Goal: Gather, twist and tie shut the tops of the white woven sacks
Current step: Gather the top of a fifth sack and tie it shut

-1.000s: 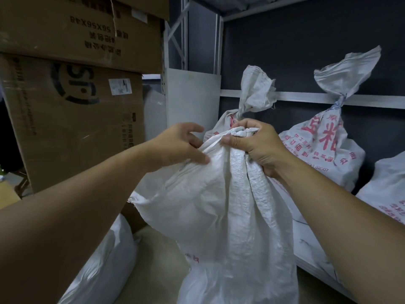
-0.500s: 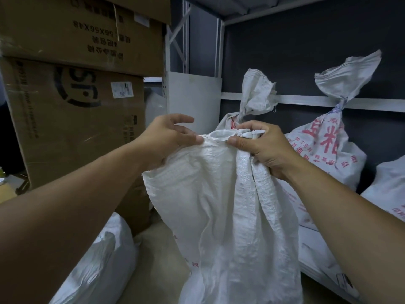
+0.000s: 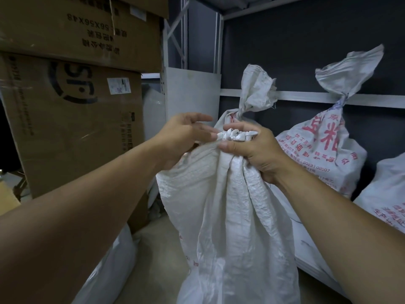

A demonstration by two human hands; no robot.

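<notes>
White woven plastic sack [image 3: 230,216] stands upright between the person's arms, just in front of the white metal shelf [image 3: 295,96] with two tied red-printed sacks [image 3: 324,148], its pleated mouth [image 3: 236,136] clenched in the right hand [image 3: 256,152], thumb across the front. The left hand [image 3: 184,139] is loose, fingers stretched out with the tips touching the last slack edge (nothing pinched, as far as I can see). I'd tuck that edge into the fist first, then grip lower so the twist gets a neck long enough to knot.
</notes>
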